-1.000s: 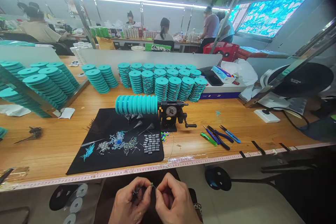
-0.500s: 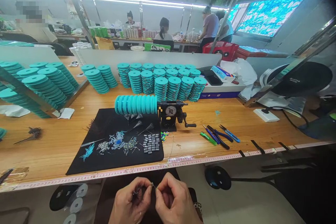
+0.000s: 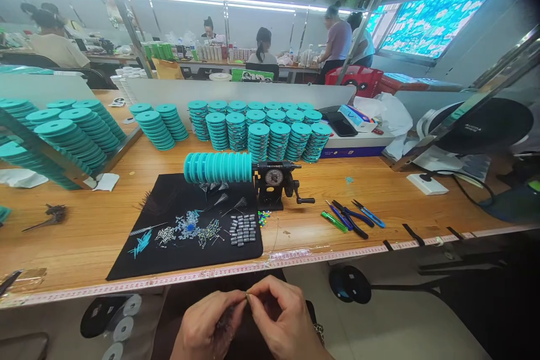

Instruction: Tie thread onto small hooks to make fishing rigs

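Note:
My left hand (image 3: 211, 320) and my right hand (image 3: 280, 315) meet in front of the table's edge, fingertips touching. Both are closed in a pinch. A tiny piece sits between the fingertips, mostly covered and too small to name. Beyond them on the table lies a black mat (image 3: 177, 259). It bears grey cylindrical pieces (image 3: 243, 230), small metal parts (image 3: 210, 232), clear bits (image 3: 188, 224) and thin blue tubes (image 3: 141, 243). A black hand-crank winder (image 3: 272, 183) behind carries a row of turquoise spools (image 3: 217, 167).
Stacks of turquoise spools (image 3: 258, 138) stand at the back, with more at left (image 3: 70, 135). Pliers (image 3: 350, 218) and a green-handled tool (image 3: 334, 221) lie at right. A measuring tape (image 3: 295, 260) runs along the front edge. Several people sit or stand at a far bench.
My fingertips have drawn together, and the small metallic piece that showed between them is now mostly hidden. My left hand has turned slightly, its fingers straighter. Things on the table stay put.

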A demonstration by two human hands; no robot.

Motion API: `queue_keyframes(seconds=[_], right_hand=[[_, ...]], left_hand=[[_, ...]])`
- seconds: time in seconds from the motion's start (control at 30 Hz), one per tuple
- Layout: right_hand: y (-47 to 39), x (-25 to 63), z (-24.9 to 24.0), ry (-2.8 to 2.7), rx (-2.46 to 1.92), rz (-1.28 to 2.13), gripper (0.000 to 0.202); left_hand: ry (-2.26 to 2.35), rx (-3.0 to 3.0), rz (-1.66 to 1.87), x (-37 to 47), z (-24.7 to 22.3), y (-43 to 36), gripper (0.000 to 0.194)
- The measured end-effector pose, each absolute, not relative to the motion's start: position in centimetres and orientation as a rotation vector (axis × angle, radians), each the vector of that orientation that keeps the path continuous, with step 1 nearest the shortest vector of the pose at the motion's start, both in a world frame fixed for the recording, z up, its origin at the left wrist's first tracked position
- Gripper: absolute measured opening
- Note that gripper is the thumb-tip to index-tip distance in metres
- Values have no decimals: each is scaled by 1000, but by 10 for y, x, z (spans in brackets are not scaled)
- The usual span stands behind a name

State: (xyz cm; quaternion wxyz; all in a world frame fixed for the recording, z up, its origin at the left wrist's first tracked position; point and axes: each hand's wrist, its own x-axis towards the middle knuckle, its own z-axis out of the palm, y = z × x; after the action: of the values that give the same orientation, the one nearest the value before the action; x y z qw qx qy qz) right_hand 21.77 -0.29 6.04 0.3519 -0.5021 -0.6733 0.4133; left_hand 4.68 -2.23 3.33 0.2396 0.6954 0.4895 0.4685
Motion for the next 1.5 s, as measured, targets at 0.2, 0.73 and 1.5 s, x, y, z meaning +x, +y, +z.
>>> queue_keyframes(seconds=[0.2, 0.73, 1.5], right_hand=[[-3, 213, 62, -1614, -1343, 1281, 9], [-1, 224, 67, -1387, -1202, 1650, 21], [14, 215, 69, -1380, -1181, 1473, 22]], left_hand=[[1461, 1730, 1087, 46, 39, -20, 11], [1389, 1922, 954, 41, 52, -12, 14], [1455, 1137, 985, 45, 49, -25, 39]])
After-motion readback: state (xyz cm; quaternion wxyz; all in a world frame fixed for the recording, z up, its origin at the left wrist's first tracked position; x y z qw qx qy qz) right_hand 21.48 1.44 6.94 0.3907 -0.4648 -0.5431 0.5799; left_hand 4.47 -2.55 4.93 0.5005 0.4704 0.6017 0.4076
